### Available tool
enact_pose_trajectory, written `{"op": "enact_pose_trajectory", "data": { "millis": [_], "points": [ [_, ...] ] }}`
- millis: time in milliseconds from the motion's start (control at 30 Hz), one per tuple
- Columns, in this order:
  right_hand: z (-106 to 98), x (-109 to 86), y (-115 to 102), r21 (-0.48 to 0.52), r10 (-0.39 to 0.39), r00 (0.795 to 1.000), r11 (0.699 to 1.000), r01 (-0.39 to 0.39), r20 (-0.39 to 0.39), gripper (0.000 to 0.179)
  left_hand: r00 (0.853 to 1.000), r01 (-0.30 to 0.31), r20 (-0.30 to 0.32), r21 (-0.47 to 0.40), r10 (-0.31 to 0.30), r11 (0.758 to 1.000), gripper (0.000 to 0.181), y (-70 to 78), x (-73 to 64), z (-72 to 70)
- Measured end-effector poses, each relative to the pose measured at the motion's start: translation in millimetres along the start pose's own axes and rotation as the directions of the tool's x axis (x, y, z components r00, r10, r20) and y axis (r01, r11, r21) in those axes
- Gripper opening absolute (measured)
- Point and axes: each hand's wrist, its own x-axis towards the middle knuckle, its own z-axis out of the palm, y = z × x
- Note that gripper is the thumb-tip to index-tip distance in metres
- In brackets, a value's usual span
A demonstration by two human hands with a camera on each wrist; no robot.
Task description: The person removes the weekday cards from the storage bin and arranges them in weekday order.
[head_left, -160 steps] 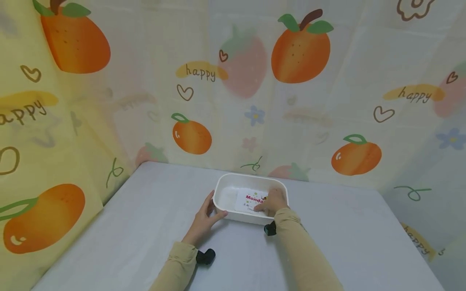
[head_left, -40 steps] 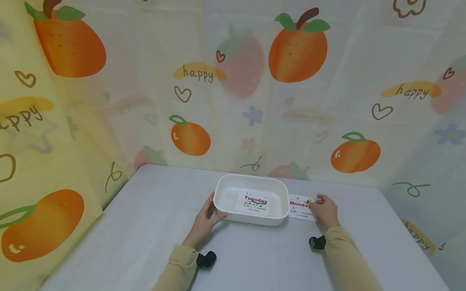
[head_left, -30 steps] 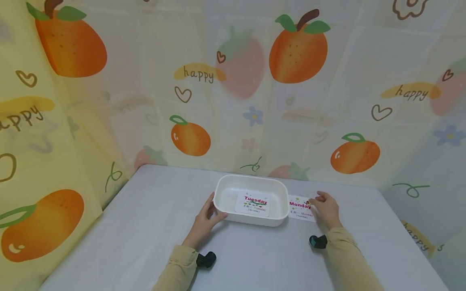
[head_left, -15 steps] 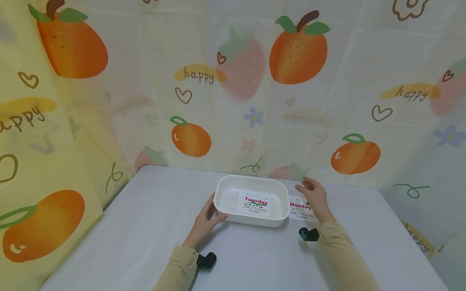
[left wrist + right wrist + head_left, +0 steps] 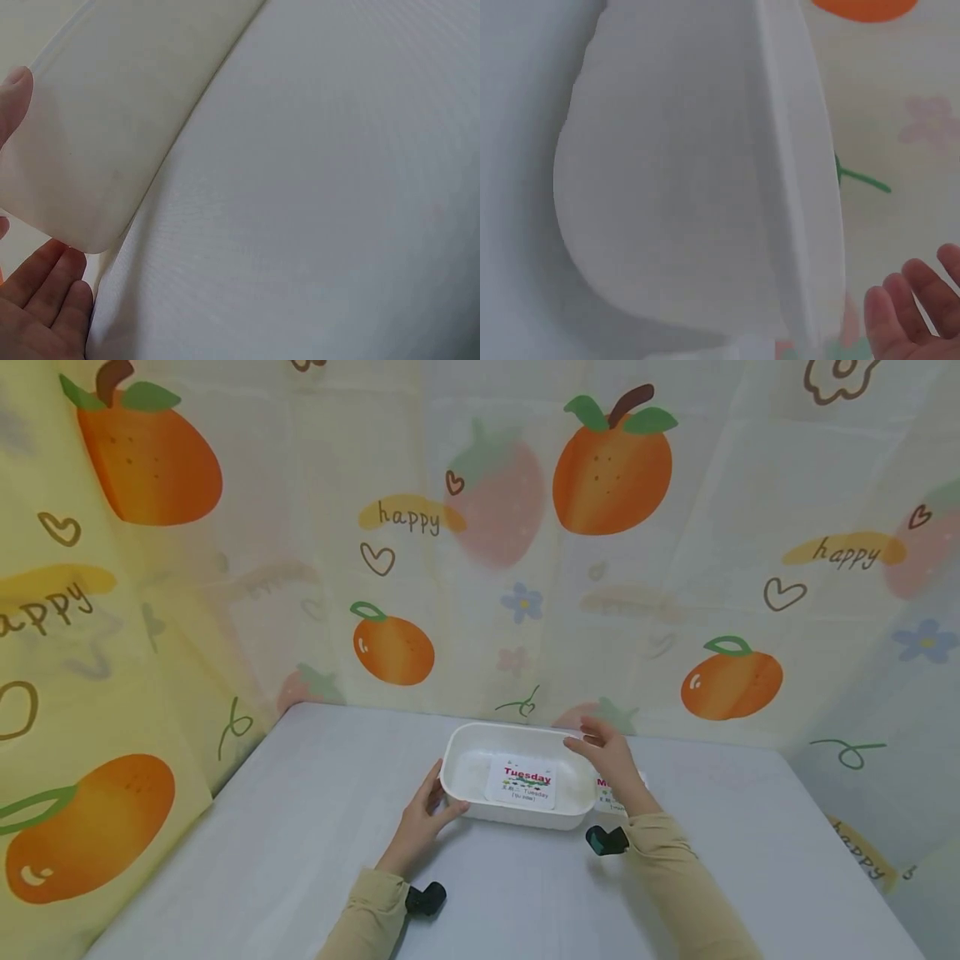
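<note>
A white plastic tray point(image 5: 468, 772) with raised sides stands on the table in the head view. Inside it lies a white card printed "Tuesday" point(image 5: 522, 783). My left hand point(image 5: 416, 818) holds the tray's front left corner, thumb on the front side and fingers along the left end. In the left wrist view, the fingertips point(image 5: 71, 262) touch that corner. Over the tray's right end hovers my right hand point(image 5: 611, 764), fingers loosely extended and holding nothing. A "Monday" card point(image 5: 609, 799) lies right of the tray, partly covered by the right hand and wrist.
The table point(image 5: 300, 843) has a pale cloth. A curtain point(image 5: 480, 568) printed with oranges hangs right behind its back edge and along both sides. Each wrist carries a small black camera, such as the left camera point(image 5: 426, 899).
The right hand has taken the "Monday" card out of the tray, laid it to the right and let go, uncovering "Tuesday". It has since moved left over the tray. The left hand stays put.
</note>
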Motion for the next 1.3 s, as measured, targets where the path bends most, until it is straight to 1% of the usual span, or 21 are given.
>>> {"op": "enact_pose_trajectory", "data": {
  "millis": [133, 300, 433, 567, 667, 967, 1167, 1200, 1300],
  "points": [
    [13.4, 2.8, -1.2, -0.04, 0.023, 0.998, 0.999, -0.021, 0.054, 0.069, 1.0, -0.001, 0.001, 0.001, 0.001, 1.0, 0.084, -0.9, -0.2, -0.1],
    [28.2, 5.7, -0.4, -0.04, 0.044, 0.994, 0.998, -0.04, 0.101, 0.069, 1.0, 0.005, -0.001, 0.0, -0.005, 1.0, 0.084, -2.2, 0.4, -0.3],
    [36.8, 5.9, 1.2, -0.058, 0.074, 0.99, 0.996, -0.067, 0.124, 0.074, 1.0, 0.006, -0.007, 0.004, -0.006, 1.0, 0.084, -2.1, 0.1, 0.2],
    [43.0, 7.4, 5.7, -0.079, 0.089, 0.986, 0.994, -0.078, 0.138, 0.077, 1.0, 0.005, -0.011, 0.005, -0.005, 1.0, 0.084, -1.3, -0.3, 0.4],
    [46.6, 8.8, 10.5, -0.1, 0.084, 0.986, 0.992, -0.07, 0.142, 0.078, 1.0, 0.005, -0.01, 0.003, -0.005, 1.0, 0.084, -1.3, 0.1, 0.4],
    [53.0, 10.9, 20.3, -0.202, 0.151, 0.982, 0.971, -0.127, 0.11, 0.081, 1.0, 0.005, -0.003, -0.013, -0.005, 1.0, 0.085, -2.6, -0.4, -0.3],
    [55.9, 15.0, 26.9, -0.306, 0.168, 0.982, 0.942, -0.135, 0.083, 0.08, 1.0, 0.007, -0.001, -0.02, -0.007, 1.0, 0.085, -4.2, 0.1, 0.1],
    [56.1, 15.1, 27.2, -0.328, 0.161, 0.984, 0.936, -0.126, 0.082, 0.08, 1.0, 0.007, -0.001, -0.02, -0.007, 1.0, 0.085, -4.4, 0.3, 0.2],
    [56.3, 14.4, 26.2, -0.353, 0.163, 0.984, 0.927, -0.127, 0.074, 0.082, 1.0, 0.002, -0.001, -0.018, -0.002, 1.0, 0.085, -4.2, 0.1, 0.1]
  ]
}}
